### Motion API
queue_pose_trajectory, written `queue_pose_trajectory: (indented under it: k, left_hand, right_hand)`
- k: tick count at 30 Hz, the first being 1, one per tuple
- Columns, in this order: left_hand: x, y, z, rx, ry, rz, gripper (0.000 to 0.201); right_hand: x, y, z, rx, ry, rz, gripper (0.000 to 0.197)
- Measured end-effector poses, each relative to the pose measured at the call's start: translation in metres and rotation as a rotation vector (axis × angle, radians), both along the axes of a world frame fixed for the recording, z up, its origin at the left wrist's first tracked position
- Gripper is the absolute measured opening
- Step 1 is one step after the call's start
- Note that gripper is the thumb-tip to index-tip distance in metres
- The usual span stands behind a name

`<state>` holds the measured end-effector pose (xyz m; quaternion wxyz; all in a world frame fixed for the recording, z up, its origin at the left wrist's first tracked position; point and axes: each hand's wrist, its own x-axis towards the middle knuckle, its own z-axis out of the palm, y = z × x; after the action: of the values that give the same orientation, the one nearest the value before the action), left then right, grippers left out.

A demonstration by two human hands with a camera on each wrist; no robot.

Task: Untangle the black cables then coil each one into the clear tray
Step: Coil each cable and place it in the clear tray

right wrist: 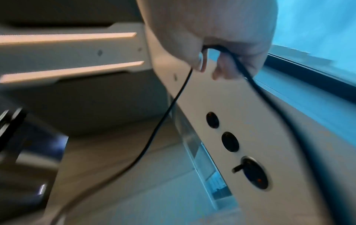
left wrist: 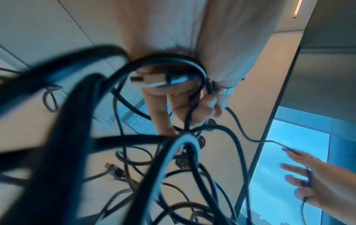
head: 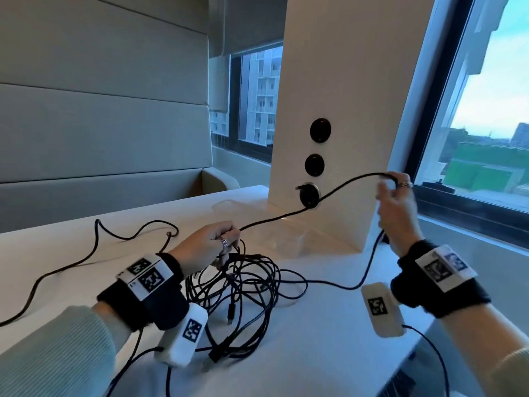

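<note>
The right hand (head: 396,207) is hooking curled fingers over one black cable (head: 337,190), raised above the worktop (head: 329,325). The left hand (head: 206,245) is pinching the same strand above the tangle (head: 240,293). Limp and light, it is probably best gripped near a plug. The clear tray (head: 274,230) is lying just beyond.

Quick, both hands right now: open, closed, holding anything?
Left hand: closed, pinching the black cable above the tangle.
Right hand: closed, the same black cable looped over its curled fingers.
</note>
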<state>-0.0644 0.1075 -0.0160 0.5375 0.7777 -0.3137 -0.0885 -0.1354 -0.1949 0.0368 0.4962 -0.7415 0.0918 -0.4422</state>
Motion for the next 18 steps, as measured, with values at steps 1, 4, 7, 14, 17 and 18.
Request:
queue_pose_trajectory:
  k: [1,4,7,14,17,18]
  left_hand:
    - [-0.001,-0.003,0.001,-0.019,0.0,-0.002,0.028]
    - [-0.002,-0.011,0.005,0.004,-0.087,0.0,0.029]
    - [-0.007,-0.02,0.012,0.05,-0.209,0.009,0.029]
    - [-0.009,-0.006,0.005,0.162,-0.239,-0.009,0.016]
    - [-0.004,0.004,-0.003,0.313,-0.308,0.025,0.019]
    - [-0.002,0.006,-0.005,0.332,-0.317,0.026,0.019]
  right_hand:
    - [0.0,0.007,-0.007,-0.181,0.072,-0.03,0.033]
    - [-0.01,0.048,-0.024,-0.705,0.299,0.041,0.083]
    - [-0.012,0.1,-0.037,-1.101,0.468,0.143,0.077]
    - [0.012,0.105,-0.019,-0.562,0.358,0.422,0.031]
    - [0.007,0.085,0.004,-0.144,0.058,0.334,0.031]
    - [0.003,0.076,0.012,-0.084,-0.009,0.285,0.033]
